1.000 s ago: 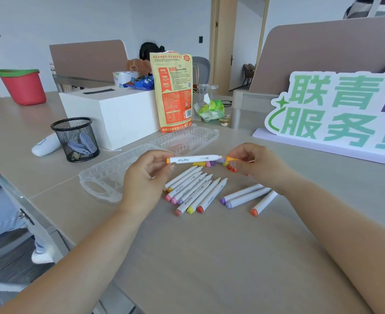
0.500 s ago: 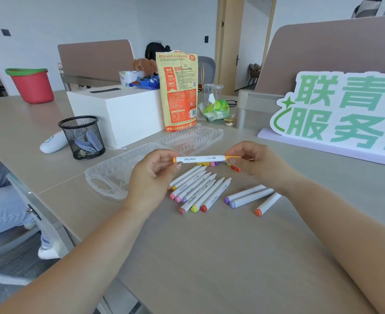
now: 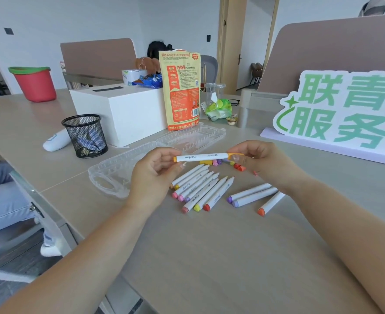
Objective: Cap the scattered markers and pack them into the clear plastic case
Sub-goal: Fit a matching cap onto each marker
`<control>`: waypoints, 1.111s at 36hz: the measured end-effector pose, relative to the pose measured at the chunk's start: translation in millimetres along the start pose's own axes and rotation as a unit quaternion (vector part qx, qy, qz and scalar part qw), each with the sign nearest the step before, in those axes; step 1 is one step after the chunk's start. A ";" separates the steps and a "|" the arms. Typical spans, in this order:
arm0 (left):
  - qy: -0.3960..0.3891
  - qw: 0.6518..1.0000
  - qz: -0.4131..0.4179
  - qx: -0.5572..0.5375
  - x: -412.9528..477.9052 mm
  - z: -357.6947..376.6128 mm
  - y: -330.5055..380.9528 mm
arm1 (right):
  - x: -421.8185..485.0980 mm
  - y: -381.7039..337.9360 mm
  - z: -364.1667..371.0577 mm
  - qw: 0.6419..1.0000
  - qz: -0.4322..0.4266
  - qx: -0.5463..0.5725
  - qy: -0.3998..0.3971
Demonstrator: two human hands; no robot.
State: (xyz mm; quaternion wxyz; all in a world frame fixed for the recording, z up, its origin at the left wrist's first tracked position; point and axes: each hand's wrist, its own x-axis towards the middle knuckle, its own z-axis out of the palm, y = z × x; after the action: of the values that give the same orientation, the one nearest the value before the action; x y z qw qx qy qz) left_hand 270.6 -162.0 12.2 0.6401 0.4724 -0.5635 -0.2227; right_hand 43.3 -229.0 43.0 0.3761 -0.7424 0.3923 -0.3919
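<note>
White marker point(image 3: 200, 157) held level: left hand point(image 3: 153, 175) pinches barrel, right hand point(image 3: 266, 162) pinches orange cap point(image 3: 233, 155). Clear case point(image 3: 119, 168) lies open behind hands, near left edge of table point(image 3: 209, 257).

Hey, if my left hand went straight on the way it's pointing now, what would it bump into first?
Probably the open clear plastic case just beyond the left hand, then the orange snack bag; the hand holds its marker above the table, so depth is unclear.
</note>
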 end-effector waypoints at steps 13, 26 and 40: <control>0.003 1.000 0.002 -0.008 0.1 -0.6 -0.2 | -1.1 -1.5 -0.5 1.000 0.007 0.006 -0.016; -0.002 1.000 0.011 -0.003 -1.3 0.1 4.1 | -1.5 -4.5 4.6 1.000 -0.001 0.021 -0.020; 0.003 1.000 -0.006 -0.019 -3.6 0.8 6.9 | -3.4 -2.4 5.0 1.000 -0.003 0.021 -0.017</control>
State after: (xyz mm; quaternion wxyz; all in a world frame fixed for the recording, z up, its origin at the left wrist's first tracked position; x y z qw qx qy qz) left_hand 267.2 -156.2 16.1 0.6493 0.4645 -0.5542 -0.2356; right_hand 47.1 -223.7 42.1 0.3966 -0.7423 0.3754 -0.3883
